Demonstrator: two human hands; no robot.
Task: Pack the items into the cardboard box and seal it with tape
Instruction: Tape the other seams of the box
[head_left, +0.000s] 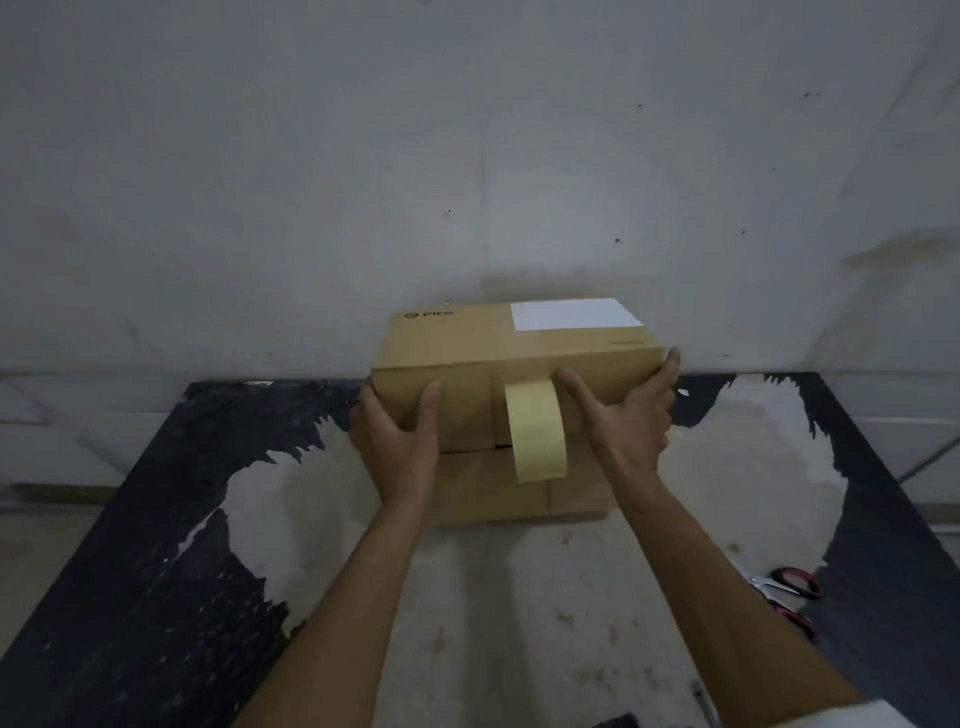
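Two bare forearms are reaching in from the near edge, one from each side. One pair of scissors (789, 595) with red-and-black handles is lying at the near right of the surface (519, 623), well apart from everything else. The surface is showing worn black coating at both sides, pale in the middle.

Further out, one cardboard box (514, 374) is sitting closed at the far middle of the surface, against the grey wall (467, 156). Left hand (400, 441) is gripping the box's left near corner, thumb lying up the front face, fingers wrapping round the side out of sight. Right hand (623, 415) is gripping the right end, thumb spread across the front, fingertips curling over the right edge.

One strip of pale yellow tape (535, 431) is hanging in a loose loop down the front face, between the two thumbs.

On the box top: one white label (574, 313) at far right, one small printed logo (428, 314) at far left.
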